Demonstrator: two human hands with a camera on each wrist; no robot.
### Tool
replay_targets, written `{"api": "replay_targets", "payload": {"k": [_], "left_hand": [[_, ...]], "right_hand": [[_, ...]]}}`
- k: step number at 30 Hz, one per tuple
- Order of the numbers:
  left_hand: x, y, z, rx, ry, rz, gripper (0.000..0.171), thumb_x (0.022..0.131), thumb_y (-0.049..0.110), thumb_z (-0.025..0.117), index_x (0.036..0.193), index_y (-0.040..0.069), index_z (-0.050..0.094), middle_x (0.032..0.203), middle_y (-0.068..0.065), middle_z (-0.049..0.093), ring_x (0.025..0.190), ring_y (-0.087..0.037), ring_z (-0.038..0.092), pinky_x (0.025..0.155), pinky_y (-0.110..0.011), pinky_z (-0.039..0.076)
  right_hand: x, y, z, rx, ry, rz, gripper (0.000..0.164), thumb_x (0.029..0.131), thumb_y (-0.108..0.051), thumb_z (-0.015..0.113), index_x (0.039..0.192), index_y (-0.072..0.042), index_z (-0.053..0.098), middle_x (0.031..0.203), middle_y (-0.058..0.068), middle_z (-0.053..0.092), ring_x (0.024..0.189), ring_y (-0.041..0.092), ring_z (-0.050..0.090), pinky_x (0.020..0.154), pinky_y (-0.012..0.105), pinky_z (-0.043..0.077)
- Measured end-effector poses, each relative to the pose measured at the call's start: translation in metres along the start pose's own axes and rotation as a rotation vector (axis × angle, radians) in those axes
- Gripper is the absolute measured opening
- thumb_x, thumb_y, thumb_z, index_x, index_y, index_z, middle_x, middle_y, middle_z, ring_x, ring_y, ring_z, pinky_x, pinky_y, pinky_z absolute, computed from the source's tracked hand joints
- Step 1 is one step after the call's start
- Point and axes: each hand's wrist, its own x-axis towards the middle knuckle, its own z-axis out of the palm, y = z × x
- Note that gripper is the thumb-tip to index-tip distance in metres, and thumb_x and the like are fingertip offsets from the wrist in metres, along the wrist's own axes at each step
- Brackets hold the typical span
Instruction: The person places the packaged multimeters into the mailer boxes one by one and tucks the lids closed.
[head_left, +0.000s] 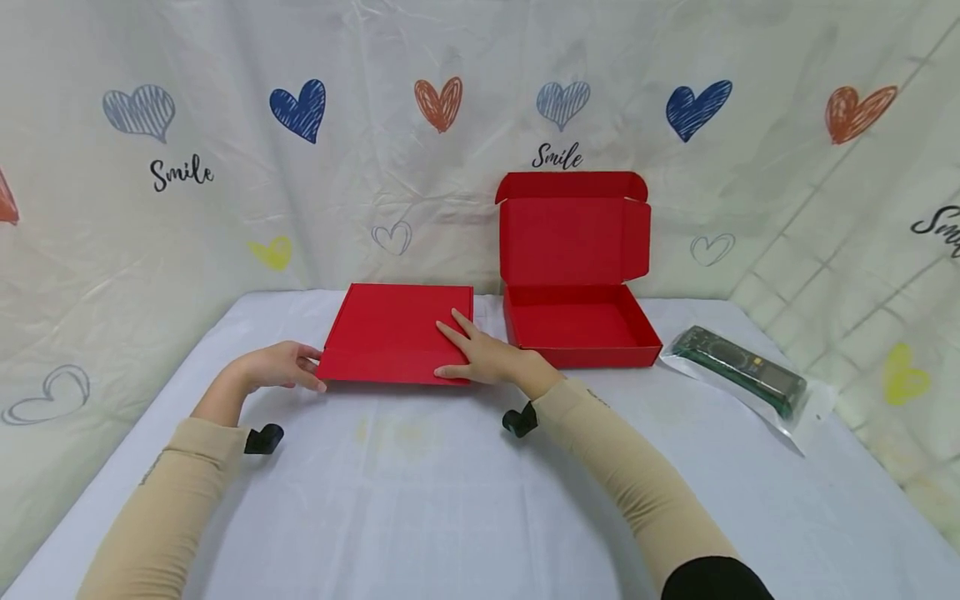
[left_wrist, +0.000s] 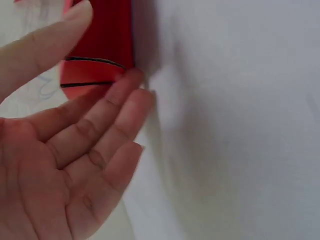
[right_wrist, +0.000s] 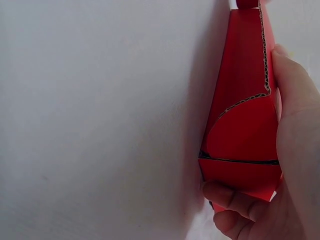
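Observation:
A flat red cardboard box lies on the white-covered table with its lid down. At its front left corner is my left hand; in the left wrist view, fingertips touch the box's red side, with the thumb above and the palm bare. My right hand rests on the lid's right part with spread, fairly straight fingers. Seen from the right wrist, the thumb lies along the lid edge and two bent fingers touch the box's side wall. Cut cardboard edges show there.
A second red box stands to the right, its lid raised against the heart-printed backdrop. Farther right lies a dark green oblong item in a clear plastic bag. A black wrist piece hangs below each wrist.

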Motion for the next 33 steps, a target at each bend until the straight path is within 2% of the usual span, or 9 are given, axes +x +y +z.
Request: {"api": "replay_targets", "payload": {"k": [4, 7, 11, 17, 26, 28, 30, 33], "left_hand": [[0.0004, 0.0025, 0.0013, 0.066, 0.032, 0.013, 0.066, 0.090, 0.018, 0.077, 0.136, -0.020, 0.047, 0.116, -0.018, 0.071, 0.105, -0.028, 0.065, 0.097, -0.052, 0.052], [-0.0004, 0.0044, 0.0012, 0.090, 0.040, 0.024, 0.062, 0.091, 0.017, 0.077, 0.134, -0.020, 0.051, 0.118, -0.022, 0.070, 0.109, -0.032, 0.064, 0.096, -0.051, 0.053], [-0.0018, 0.0051, 0.0004, 0.089, 0.036, 0.031, 0.061, 0.093, 0.016, 0.075, 0.135, -0.020, 0.050, 0.125, -0.027, 0.066, 0.115, -0.038, 0.062, 0.097, -0.051, 0.052], [-0.0028, 0.0024, 0.0006, 0.068, 0.028, 0.030, 0.060, 0.094, 0.016, 0.073, 0.136, -0.020, 0.049, 0.126, -0.027, 0.066, 0.116, -0.038, 0.062, 0.098, -0.052, 0.051], [-0.0003, 0.0067, 0.0009, 0.062, 0.107, 0.001, 0.062, 0.095, 0.029, 0.073, 0.132, -0.013, 0.047, 0.110, -0.018, 0.070, 0.099, -0.030, 0.068, 0.095, -0.052, 0.050], [0.0004, 0.0063, 0.0015, 0.071, 0.131, -0.013, 0.066, 0.095, 0.034, 0.072, 0.135, -0.012, 0.045, 0.116, -0.022, 0.067, 0.102, -0.034, 0.066, 0.097, -0.054, 0.048], [0.0017, 0.0058, 0.0031, 0.080, 0.164, -0.019, 0.075, 0.095, 0.039, 0.072, 0.142, -0.010, 0.040, 0.129, -0.027, 0.060, 0.113, -0.040, 0.061, 0.101, -0.058, 0.046], [0.0059, 0.0046, 0.0064, 0.063, 0.203, 0.007, 0.089, 0.095, 0.044, 0.071, 0.154, -0.006, 0.026, 0.150, -0.032, 0.040, 0.132, -0.049, 0.046, 0.107, -0.063, 0.040]], "right_hand": [[0.0008, 0.0012, -0.0004, -0.005, 0.000, -0.010, 0.095, 0.095, -0.059, 0.063, 0.167, -0.027, 0.009, 0.172, 0.005, -0.007, 0.152, 0.034, 0.023, 0.106, 0.043, 0.049], [0.0010, 0.0013, -0.0013, -0.003, 0.002, -0.010, 0.095, 0.095, -0.059, 0.063, 0.167, -0.027, 0.009, 0.172, 0.005, -0.007, 0.152, 0.033, 0.023, 0.105, 0.042, 0.049], [0.0007, 0.0009, -0.0024, 0.001, 0.009, -0.004, 0.095, 0.095, -0.058, 0.064, 0.167, -0.028, 0.010, 0.172, 0.005, -0.006, 0.151, 0.033, 0.022, 0.104, 0.042, 0.050], [0.0001, 0.0010, -0.0012, 0.004, 0.010, -0.012, 0.095, 0.095, -0.056, 0.065, 0.167, -0.026, 0.010, 0.172, 0.007, -0.006, 0.152, 0.034, 0.022, 0.104, 0.042, 0.050], [0.0018, 0.0008, -0.0011, 0.007, 0.013, -0.006, 0.096, 0.095, -0.055, 0.066, 0.167, -0.027, 0.009, 0.172, 0.005, -0.007, 0.151, 0.033, 0.025, 0.105, 0.041, 0.050], [0.0020, 0.0008, -0.0009, 0.007, 0.013, -0.007, 0.096, 0.095, -0.054, 0.066, 0.167, -0.027, 0.009, 0.172, 0.006, -0.006, 0.151, 0.033, 0.024, 0.104, 0.041, 0.050], [0.0018, 0.0004, -0.0009, 0.004, 0.014, -0.005, 0.095, 0.095, -0.054, 0.067, 0.167, -0.027, 0.010, 0.172, 0.006, -0.005, 0.151, 0.033, 0.024, 0.105, 0.041, 0.050], [0.0008, -0.0010, -0.0012, -0.034, 0.024, 0.012, 0.095, 0.095, -0.056, 0.066, 0.167, -0.027, 0.012, 0.172, 0.006, -0.002, 0.151, 0.035, 0.024, 0.105, 0.044, 0.049]]}}
